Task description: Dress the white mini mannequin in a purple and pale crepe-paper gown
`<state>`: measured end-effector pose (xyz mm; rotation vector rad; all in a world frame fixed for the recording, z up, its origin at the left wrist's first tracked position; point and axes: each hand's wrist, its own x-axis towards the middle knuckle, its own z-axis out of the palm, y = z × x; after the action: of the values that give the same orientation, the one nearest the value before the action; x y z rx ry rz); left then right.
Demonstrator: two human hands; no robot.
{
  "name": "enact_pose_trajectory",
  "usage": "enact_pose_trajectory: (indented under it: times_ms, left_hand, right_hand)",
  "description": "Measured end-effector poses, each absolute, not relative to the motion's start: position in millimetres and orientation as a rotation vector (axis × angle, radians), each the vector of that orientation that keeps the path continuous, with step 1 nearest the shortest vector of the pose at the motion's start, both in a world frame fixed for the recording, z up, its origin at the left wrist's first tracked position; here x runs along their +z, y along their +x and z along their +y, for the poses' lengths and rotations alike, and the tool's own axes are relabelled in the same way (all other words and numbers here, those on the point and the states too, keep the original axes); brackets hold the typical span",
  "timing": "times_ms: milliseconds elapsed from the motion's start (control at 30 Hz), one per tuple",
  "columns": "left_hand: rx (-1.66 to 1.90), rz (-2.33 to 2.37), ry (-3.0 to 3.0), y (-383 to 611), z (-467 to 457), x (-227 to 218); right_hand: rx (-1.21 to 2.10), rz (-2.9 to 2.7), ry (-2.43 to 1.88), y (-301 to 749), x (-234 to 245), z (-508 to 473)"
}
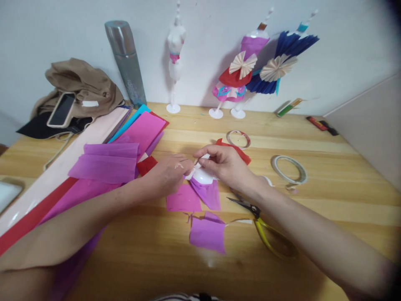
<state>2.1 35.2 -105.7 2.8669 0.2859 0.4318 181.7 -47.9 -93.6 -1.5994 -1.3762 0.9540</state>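
Note:
A small white dress-form mannequin (202,177) lies low over the table, with purple crepe paper (210,194) wrapped against it. My left hand (169,174) is closed around the form's left end, which its fingers mostly hide. Fingers pinched, my right hand (226,164) holds a small white strip (205,156), which looks like tape, just above the form. A pink paper piece (183,198) lies beneath the form, and a purple paper scrap (207,235) is nearer to me. Scissors with yellow handles (261,230) lie below my right forearm.
Paper sheets (106,161) are stacked at left beside a metal flask (127,62) and a phone (62,109). A bare mannequin (176,46) and two dressed mannequins stand by the wall. Tape rolls (290,169) and a red paper piece (239,151) lie at right.

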Motion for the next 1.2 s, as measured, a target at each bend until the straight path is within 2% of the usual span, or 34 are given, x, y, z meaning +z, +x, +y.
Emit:
enact_pose_trajectory:
  times_ms: [467,833,1033,1200]
  left_hand:
    - [0.410,0.292,2.864,3.8,33.1,-100.3]
    - [0.370,0.471,2.827,7.1,34.5,-105.8]
    - [0.371,0.460,2.831,7.9,34.8,-104.7]
    - [0.382,0.541,2.680,7.6,33.0,-106.3]
  right_hand:
    - [0.949,-1.310,-1.594,179.0,-93.9,-48.8]
    - [0.864,-1.175,-1.553,177.6,-89.6,-47.1]
    - [1.011,-1.110,-1.407,175.9,-83.2,-56.8]
    - [0.934,-1.087,-1.399,179.2,-90.2,-58.9]
